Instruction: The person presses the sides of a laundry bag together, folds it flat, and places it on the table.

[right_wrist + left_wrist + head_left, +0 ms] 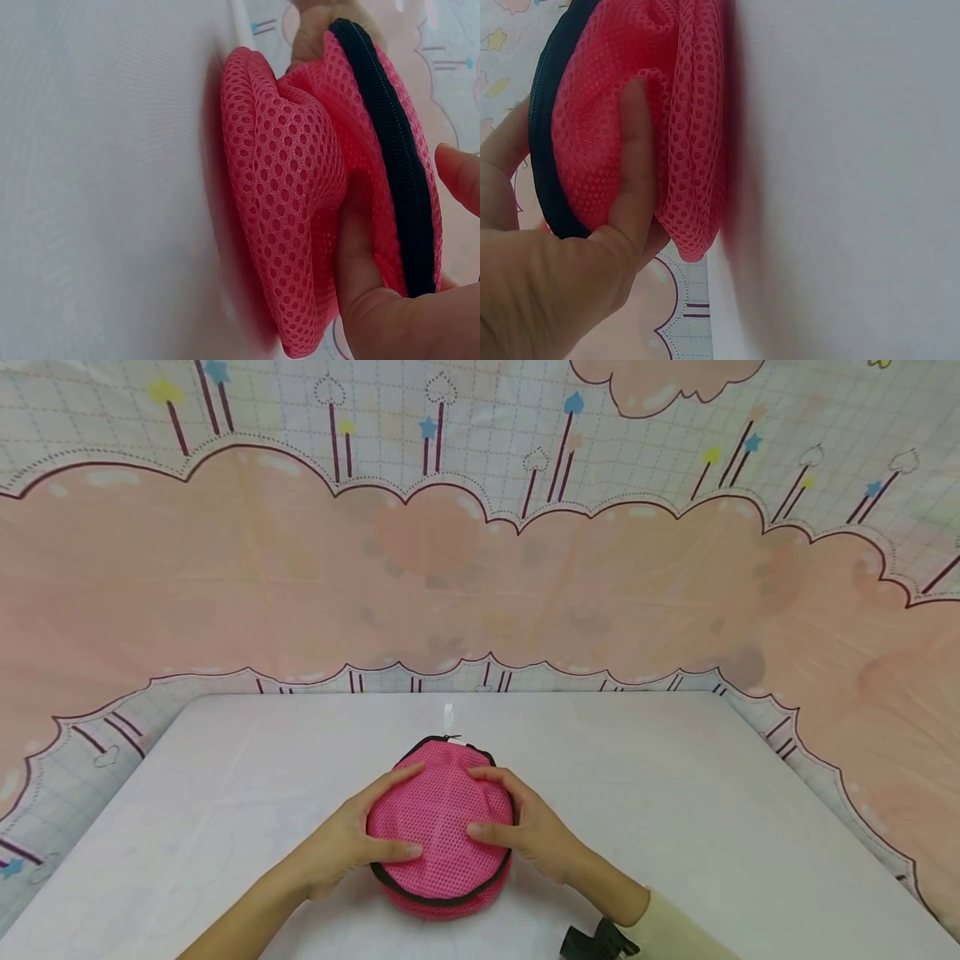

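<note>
A round pink mesh zip pouch point(440, 822) with a black zipper band sits at the near middle of the white table. My left hand point(348, 839) grips its left side, thumb and index finger over the top face. On the opposite side my right hand point(534, 827) holds it the same way. In the left wrist view, a finger of the left hand presses into the mesh side below the dark zipper point(546, 127). The right wrist view has a right-hand finger sunk in the mesh fold beside the closed zipper point(390, 142). The pouch's inside is hidden.
A narrow pale tag point(448, 718) sticks out past the far edge of the pouch. The white tabletop point(262, 777) spreads to both sides. Behind it hangs a peach and white patterned cloth point(480, 577). A black strap piece point(600, 941) is at the right wrist.
</note>
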